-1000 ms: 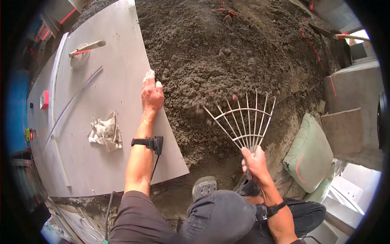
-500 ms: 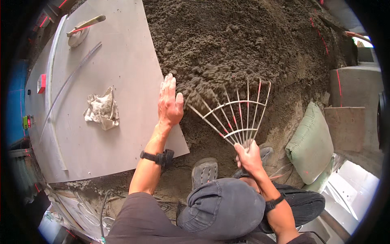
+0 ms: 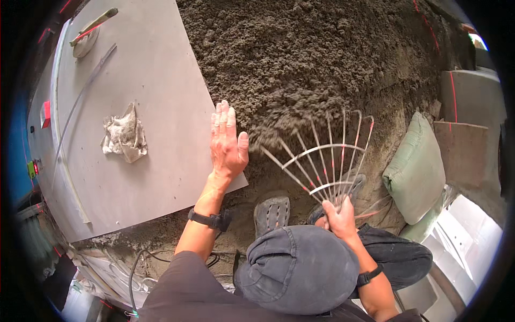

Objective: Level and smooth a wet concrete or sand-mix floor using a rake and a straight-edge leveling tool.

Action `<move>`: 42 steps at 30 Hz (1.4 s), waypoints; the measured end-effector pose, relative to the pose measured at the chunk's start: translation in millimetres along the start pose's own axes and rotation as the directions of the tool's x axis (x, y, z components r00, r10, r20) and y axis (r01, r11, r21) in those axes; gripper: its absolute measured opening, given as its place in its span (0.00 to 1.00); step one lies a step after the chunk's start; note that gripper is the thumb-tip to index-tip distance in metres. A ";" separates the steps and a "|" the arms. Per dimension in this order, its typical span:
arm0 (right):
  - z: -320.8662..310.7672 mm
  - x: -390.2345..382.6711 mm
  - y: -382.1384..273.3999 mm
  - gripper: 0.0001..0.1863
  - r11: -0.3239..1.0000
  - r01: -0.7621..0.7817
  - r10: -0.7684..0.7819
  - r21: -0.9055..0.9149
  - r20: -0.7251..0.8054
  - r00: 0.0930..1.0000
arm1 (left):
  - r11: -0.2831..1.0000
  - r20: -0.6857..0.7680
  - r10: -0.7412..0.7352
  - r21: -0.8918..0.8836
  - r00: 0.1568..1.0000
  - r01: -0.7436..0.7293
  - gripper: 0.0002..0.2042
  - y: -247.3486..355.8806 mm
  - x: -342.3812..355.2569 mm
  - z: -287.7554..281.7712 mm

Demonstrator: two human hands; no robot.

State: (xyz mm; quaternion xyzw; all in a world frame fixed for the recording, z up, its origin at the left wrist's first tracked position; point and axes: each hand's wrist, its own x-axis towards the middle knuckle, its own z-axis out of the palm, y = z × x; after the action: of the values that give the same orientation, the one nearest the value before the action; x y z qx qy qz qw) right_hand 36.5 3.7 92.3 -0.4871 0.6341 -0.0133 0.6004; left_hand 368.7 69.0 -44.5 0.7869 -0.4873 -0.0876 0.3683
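Observation:
My right hand point(image 3: 340, 217) is closed round the narrow neck of a fan rake head point(image 3: 332, 145) with thin metal tines and two curved crossbars. Its tine tips rest in loose, dark, crumbly mortar point(image 3: 279, 59) and are partly blurred. My left hand point(image 3: 228, 147) lies with fingers straight at the right edge of a large grey slab point(image 3: 166, 91), palm down, thumb out over the mortar side. It holds nothing. A crumpled, dirty white rag point(image 3: 124, 134) lies on the slab, left of this hand.
On the slab are a mallet-like tool point(image 3: 86, 43), a thin bent strip point(image 3: 83, 94) and a red-and-white box point(image 3: 45, 114). A green stuffed sack point(image 3: 416, 169) leans at the right beside a brown board point(image 3: 460, 153). My shoe point(image 3: 272, 214) stands on the ground in front.
The rake head in my right hand has shifted to the right and slightly down in the picture. My left hand stays at the slab edge; the whole view has shifted slightly.

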 end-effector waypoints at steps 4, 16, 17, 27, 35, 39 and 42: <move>-12.9 -23.4 -30.1 0.15 0.995 -0.084 0.084 -0.055 -0.010 0.996 | 0.973 0.006 0.082 -0.216 0.997 -0.078 0.31 -5.7 -8.5 -9.8; 6.1 -10.2 20.7 0.16 0.997 -0.081 0.081 0.004 0.008 0.997 | 0.992 -0.068 -0.010 -0.125 0.998 0.001 0.30 4.0 -38.3 -6.5; 3.2 -19.6 16.3 0.16 0.993 -0.119 0.120 -0.021 0.022 0.993 | 0.989 -0.044 -0.006 -0.145 0.999 -0.001 0.30 4.8 -46.7 -8.8; -28.6 -26.2 11.1 0.16 0.995 -0.096 0.095 -0.034 -0.040 0.995 | 0.992 -0.077 -0.105 -0.074 0.991 0.100 0.32 10.4 -30.0 2.6; -29.3 -42.8 7.3 0.15 0.993 -0.113 0.111 -0.040 -0.037 0.993 | 0.918 -0.104 -0.032 -0.397 0.994 -0.012 0.33 17.2 -31.9 6.8; -20.8 -42.1 3.5 0.17 0.989 -0.137 0.136 -0.056 -0.011 0.991 | 0.949 -0.126 -0.039 -0.315 0.991 -0.003 0.32 2.9 -30.3 6.3; -35.6 -41.5 -15.9 0.16 0.992 -0.117 0.116 -0.039 -0.008 0.993 | 0.977 -0.071 0.050 -0.205 0.996 -0.063 0.33 28.3 -27.3 17.7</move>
State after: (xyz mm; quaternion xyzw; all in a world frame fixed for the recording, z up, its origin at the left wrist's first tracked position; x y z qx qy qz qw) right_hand 10.4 1.4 142.8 -0.4611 0.6634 0.0329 0.5884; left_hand 326.1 75.8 -44.4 0.7325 -0.4854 -0.1017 0.4663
